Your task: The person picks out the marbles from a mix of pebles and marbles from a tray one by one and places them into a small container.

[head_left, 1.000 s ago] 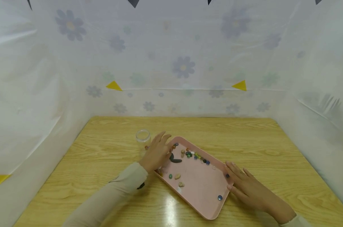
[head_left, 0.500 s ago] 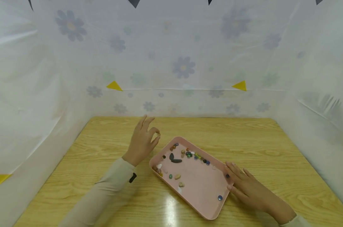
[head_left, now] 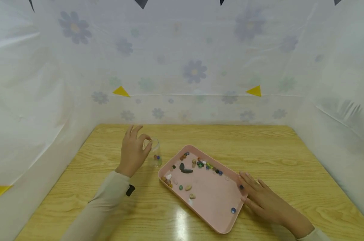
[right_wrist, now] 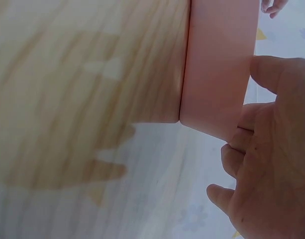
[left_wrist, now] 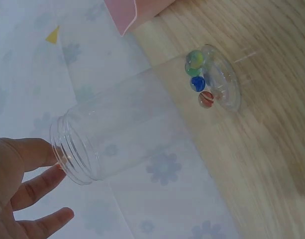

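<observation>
My left hand [head_left: 132, 152] is at the mouth of a clear jar [head_left: 155, 154], with thumb and index finger pinching a small orange marble [left_wrist: 59, 166] right at the rim. The other fingers stretch away from the pinch. Upright on the table, the jar holds several marbles at its bottom, among them a blue marble [left_wrist: 197, 83] and a reddish-brown marble [left_wrist: 206, 99]. My right hand [head_left: 264, 199] rests on the right short side of a pink tray [head_left: 212, 231], its fairly straight fingers touching the rim. The right wrist view shows this tray wall [right_wrist: 219, 64] from outside.
Inside the tray lie two long dark stones [head_left: 187, 171], a green stone [head_left: 180, 187], a tan stone [head_left: 188, 187], a blue glass piece [head_left: 233, 210] and several more marbles and pebbles along its edges. A floral sheet [head_left: 194, 100] hangs behind the wooden table [head_left: 124, 207].
My left hand has gone from over the tray's left end, up and leftward to the jar mouth, carrying the small orange marble. The right hand and the tray have stayed in place.
</observation>
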`<state>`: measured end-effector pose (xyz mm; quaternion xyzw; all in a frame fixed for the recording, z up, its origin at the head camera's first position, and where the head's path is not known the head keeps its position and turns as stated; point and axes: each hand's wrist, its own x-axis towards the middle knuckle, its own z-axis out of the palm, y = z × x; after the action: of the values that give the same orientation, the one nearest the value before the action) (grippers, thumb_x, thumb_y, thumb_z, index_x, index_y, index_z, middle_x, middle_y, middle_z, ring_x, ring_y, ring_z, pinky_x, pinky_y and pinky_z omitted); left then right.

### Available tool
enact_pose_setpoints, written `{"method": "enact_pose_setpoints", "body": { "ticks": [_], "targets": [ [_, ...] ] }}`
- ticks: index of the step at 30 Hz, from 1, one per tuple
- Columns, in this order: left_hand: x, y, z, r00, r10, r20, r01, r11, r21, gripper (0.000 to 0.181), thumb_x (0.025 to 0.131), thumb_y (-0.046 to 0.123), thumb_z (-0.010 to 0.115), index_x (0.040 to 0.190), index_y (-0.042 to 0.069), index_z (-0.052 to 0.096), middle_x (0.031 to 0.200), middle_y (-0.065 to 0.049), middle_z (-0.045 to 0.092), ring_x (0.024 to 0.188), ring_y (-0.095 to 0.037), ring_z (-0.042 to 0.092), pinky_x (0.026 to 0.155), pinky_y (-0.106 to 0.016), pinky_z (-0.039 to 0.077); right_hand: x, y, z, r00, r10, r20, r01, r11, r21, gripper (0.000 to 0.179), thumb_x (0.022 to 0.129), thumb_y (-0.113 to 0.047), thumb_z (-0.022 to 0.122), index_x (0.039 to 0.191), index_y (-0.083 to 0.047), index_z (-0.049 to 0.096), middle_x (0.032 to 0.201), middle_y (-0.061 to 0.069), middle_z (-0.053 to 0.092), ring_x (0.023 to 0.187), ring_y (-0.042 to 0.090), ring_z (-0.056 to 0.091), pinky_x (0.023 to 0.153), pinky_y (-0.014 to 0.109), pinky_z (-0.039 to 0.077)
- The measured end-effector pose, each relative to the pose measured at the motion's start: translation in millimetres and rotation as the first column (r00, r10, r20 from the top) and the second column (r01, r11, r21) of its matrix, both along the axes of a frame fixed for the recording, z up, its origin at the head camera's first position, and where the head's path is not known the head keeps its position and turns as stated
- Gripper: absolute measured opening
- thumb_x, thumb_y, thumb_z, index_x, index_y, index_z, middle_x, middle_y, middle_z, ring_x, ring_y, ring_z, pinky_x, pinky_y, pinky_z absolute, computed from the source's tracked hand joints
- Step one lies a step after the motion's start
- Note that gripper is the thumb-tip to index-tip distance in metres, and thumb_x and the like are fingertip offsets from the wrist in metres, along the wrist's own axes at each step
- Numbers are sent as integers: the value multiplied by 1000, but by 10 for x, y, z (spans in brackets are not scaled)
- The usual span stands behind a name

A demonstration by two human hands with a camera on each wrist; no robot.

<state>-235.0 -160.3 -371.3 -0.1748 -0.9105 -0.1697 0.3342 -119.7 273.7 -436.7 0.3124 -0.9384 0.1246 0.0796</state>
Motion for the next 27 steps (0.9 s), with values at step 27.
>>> {"method": "enact_pose_setpoints", "body": {
  "ticks": [27],
  "targets": [
    [6,-9,-50,998,33,56,-31,999,-29,15,86,17,72,93,4,73,128,-23,57,129,-44,41,105,-59,37,4,-6,-4,1000,0,-6,0,1000,-4,61,99,-29,53,149,-3,31,153,17,32,145,4,4,109,10,-14]
  ]
}}
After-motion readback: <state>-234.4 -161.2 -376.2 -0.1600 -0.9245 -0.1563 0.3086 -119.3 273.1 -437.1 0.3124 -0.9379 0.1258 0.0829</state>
